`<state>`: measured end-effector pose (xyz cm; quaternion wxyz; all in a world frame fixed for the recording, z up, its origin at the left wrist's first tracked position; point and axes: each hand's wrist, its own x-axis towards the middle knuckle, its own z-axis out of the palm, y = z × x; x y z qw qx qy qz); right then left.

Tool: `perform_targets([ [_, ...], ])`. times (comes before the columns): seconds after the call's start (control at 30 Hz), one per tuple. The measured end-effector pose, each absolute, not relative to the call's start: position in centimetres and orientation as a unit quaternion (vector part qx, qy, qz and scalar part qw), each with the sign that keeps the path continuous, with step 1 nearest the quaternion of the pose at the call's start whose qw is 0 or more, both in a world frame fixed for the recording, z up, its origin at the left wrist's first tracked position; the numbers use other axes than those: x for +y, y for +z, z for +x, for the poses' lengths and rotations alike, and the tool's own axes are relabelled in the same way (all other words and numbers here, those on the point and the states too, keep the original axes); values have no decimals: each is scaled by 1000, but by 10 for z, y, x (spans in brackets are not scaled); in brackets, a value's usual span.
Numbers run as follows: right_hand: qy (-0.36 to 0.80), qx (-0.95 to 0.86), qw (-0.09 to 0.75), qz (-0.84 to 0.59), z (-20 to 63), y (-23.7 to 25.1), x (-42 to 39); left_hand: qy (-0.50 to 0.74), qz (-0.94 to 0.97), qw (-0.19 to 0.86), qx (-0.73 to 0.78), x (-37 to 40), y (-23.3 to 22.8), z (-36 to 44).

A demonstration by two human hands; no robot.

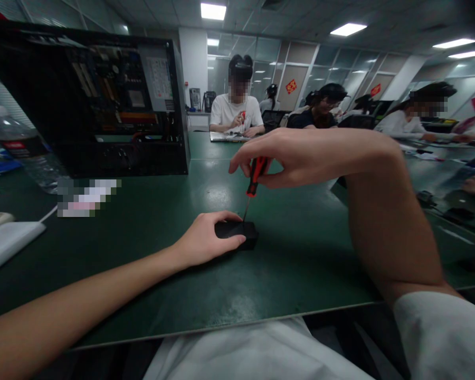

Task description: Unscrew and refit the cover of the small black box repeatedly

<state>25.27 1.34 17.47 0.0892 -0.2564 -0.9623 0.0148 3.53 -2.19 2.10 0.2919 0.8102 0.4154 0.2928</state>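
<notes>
My left hand (206, 237) grips a small black box-shaped object (250, 238) that lies on the green table; thumb in front, fingers behind. What the black object is, I cannot make out. Above it, my right hand (277, 158) is closed around the red and black handle of a screwdriver (254, 179). The screwdriver stands nearly upright, leaning a little to the right at the top. Its thin shaft runs down to the top of the black object, and the tip seems to touch it. Some of my right fingers are hidden behind the handle and palm.
An open black computer case (184, 121) stands at the back left of the green table (150, 211). A plastic bottle (27, 148) is beside it, with a white object (11, 243) at the left edge. Opposite, a person (237, 111) works with a red tool; other people sit to the right.
</notes>
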Motion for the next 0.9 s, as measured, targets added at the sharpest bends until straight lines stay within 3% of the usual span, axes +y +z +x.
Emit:
perform_targets([
  [0.43,-35,-980,56,-189,247,174,7,210,857,297,366,-10,27,-1],
  [0.9,14,-990,63,-128,237,176,-3,234,863,253,370,-7,20,1],
])
